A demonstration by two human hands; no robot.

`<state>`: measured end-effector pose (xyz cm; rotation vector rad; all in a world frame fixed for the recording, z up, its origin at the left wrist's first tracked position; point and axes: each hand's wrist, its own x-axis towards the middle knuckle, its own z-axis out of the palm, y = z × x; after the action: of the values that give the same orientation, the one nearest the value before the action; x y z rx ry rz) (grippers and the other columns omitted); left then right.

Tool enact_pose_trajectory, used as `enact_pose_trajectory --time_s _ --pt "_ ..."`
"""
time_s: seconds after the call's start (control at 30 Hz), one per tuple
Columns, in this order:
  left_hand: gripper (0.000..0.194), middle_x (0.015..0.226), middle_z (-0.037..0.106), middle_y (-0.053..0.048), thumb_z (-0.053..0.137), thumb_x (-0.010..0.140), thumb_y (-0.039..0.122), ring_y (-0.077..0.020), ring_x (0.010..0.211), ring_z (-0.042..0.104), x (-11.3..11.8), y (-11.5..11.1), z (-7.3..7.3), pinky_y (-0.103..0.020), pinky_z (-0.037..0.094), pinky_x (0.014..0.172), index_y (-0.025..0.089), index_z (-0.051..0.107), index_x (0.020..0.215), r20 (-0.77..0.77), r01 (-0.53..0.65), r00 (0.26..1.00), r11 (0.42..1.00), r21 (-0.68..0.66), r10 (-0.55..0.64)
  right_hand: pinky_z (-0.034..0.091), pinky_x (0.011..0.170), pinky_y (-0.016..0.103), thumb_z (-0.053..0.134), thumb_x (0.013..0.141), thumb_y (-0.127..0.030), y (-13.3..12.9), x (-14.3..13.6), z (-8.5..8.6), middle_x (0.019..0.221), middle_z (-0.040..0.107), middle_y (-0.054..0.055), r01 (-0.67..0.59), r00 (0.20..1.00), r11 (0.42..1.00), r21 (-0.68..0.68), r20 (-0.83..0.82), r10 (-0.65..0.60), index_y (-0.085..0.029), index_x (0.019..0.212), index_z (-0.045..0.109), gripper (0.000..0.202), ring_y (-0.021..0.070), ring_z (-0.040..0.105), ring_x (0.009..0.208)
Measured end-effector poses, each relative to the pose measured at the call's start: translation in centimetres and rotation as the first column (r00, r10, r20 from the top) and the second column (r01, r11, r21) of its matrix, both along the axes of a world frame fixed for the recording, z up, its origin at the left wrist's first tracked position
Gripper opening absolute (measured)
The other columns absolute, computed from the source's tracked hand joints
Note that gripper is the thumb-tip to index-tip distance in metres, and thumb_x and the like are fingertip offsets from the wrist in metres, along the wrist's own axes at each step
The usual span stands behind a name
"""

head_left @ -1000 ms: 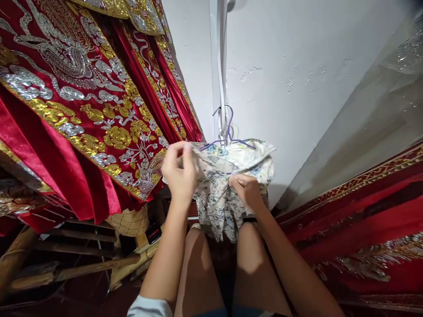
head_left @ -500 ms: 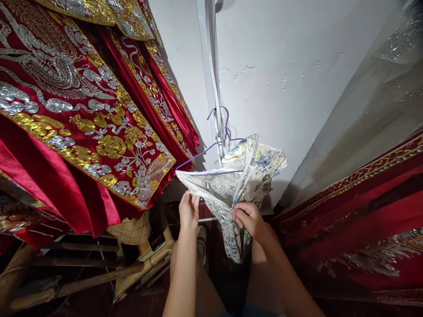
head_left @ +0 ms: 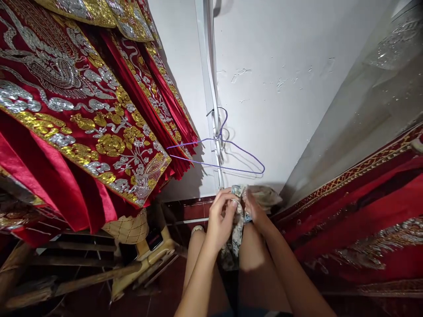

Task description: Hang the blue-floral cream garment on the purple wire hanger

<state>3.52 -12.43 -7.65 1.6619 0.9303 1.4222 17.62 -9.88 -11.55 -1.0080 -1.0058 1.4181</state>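
Between my hands, a floral-print garment point(head_left: 236, 235) hangs bunched up in front of my knees, pale with blue and yellow flowers. My left hand point(head_left: 222, 211) has its fingers curled round the cloth's upper edge. On the other side my right hand point(head_left: 253, 207) grips the same garment, its fingertips partly hidden by the fabric. Just above them, a bare purple hanger point(head_left: 243, 147) hangs by its hook against the white wall, apart from both hands.
Red costumes with gold and silver sequins point(head_left: 114, 145) hang on the left. Below them stand a woven basket point(head_left: 130, 226) and a bamboo chair point(head_left: 152, 259). A red embroidered cloth point(head_left: 373, 211) lines the right side. A metal strip point(head_left: 207, 57) runs down the wall.
The floral garment has come off the purple hanger and moved down towards me. My left hand has shifted right, close to my right hand. The hanger has swung level.
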Motion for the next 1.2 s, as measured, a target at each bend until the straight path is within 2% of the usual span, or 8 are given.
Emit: enact_pose_trajectory --time_s 0.2,0.4,0.53,0.7,0.8,1.0,1.1,1.2 --pt "0.025 0.118 0.071 -0.010 0.052 0.101 0.031 -0.0239 0.108 0.065 -0.3 -1.2 0.5 -0.035 0.048 0.097 0.022 0.072 0.112 -0.178 0.162 0.970 0.986 -0.034 -0.166 0.056 0.070 0.037 0.050 0.078 -0.087 -0.5 -1.6 0.8 0.080 0.073 0.010 -0.207 0.934 0.972 -0.109 -0.318 0.163 -0.020 0.086 0.070 0.070 0.0298 0.072 0.088" --pt "0.032 0.124 0.069 -0.011 0.056 0.099 0.036 -0.0253 0.112 0.064 -4.2 0.0 1.6 -0.037 0.047 0.100 0.024 0.066 0.127 -0.162 -0.025 0.986 0.999 0.026 0.029 0.055 0.071 0.032 0.082 0.067 -0.050 -0.5 -2.5 1.7 0.078 0.074 0.005 -0.251 0.928 0.954 -0.166 -0.321 0.188 -0.020 0.083 0.069 0.037 0.0241 0.072 0.077" --pt "0.051 0.129 0.065 -0.013 0.046 0.100 0.054 -0.0292 0.122 0.059 -6.2 1.6 1.0 -0.042 0.042 0.108 0.023 0.056 0.140 -0.228 0.233 0.941 0.968 -0.097 -0.249 0.055 0.068 0.032 0.085 0.054 -0.026 -0.9 -2.0 3.4 0.071 0.072 0.000 -0.305 0.927 0.926 -0.224 -0.292 0.235 -0.020 0.087 0.068 0.038 0.0208 0.069 0.067" --pt "0.067 0.130 0.063 -0.014 0.039 0.096 0.068 -0.0308 0.125 0.055 -6.9 0.9 -1.8 -0.045 0.039 0.111 0.019 0.056 0.138 -0.315 0.401 0.825 0.879 -0.258 -0.469 0.049 0.059 0.026 0.086 0.043 -0.025 -0.2 0.7 5.6 0.066 0.069 -0.001 -0.585 0.804 0.759 -0.286 -0.085 0.588 -0.015 0.078 0.066 0.042 0.0160 0.063 0.059" --pt "0.057 0.139 0.056 -0.014 0.052 0.094 0.064 -0.0288 0.131 0.049 -6.7 -0.6 -2.9 -0.041 0.034 0.115 0.019 0.062 0.127 -0.287 0.447 0.804 0.848 -0.285 -0.520 0.045 0.057 0.023 0.085 0.056 -0.032 0.5 2.4 7.7 0.067 0.065 -0.002 -0.756 0.539 0.581 -0.301 0.216 0.814 -0.014 0.075 0.067 0.032 0.0122 0.058 0.060" --pt "0.048 0.124 0.061 -0.011 0.073 0.084 0.047 -0.0254 0.114 0.057 -5.0 -2.9 -3.9 -0.034 0.045 0.100 0.019 0.056 0.121 -0.202 0.367 0.887 0.899 -0.237 -0.415 0.044 0.060 0.024 0.074 0.074 -0.034 0.8 2.9 11.3 0.069 0.062 -0.002 -0.879 0.269 0.396 -0.265 0.410 0.871 -0.015 0.081 0.069 0.021 0.0122 0.055 0.063" --pt "0.044 0.102 0.063 -0.006 0.075 0.082 0.044 -0.0202 0.092 0.058 -5.2 -2.3 -3.6 -0.028 0.048 0.083 0.017 0.057 0.112 -0.206 0.291 0.915 0.921 -0.257 -0.347 0.044 0.060 0.024 0.068 0.079 -0.030 1.2 3.0 11.5 0.070 0.066 0.000 -0.865 0.329 0.462 -0.196 0.473 0.817 -0.014 0.083 0.073 0.018 0.0131 0.056 0.064" --pt "0.035 0.080 0.056 -0.001 0.068 0.086 0.049 -0.0154 0.075 0.051 -7.1 -1.1 -2.4 -0.025 0.043 0.070 0.015 0.058 0.091 -0.257 0.292 0.889 0.901 -0.319 -0.379 0.049 0.070 0.026 0.060 0.083 -0.024 2.5 3.5 10.9 0.089 0.074 0.005 -0.727 0.535 0.687 -0.004 0.623 0.570 -0.016 0.092 0.077 0.021 0.0185 0.065 0.080"
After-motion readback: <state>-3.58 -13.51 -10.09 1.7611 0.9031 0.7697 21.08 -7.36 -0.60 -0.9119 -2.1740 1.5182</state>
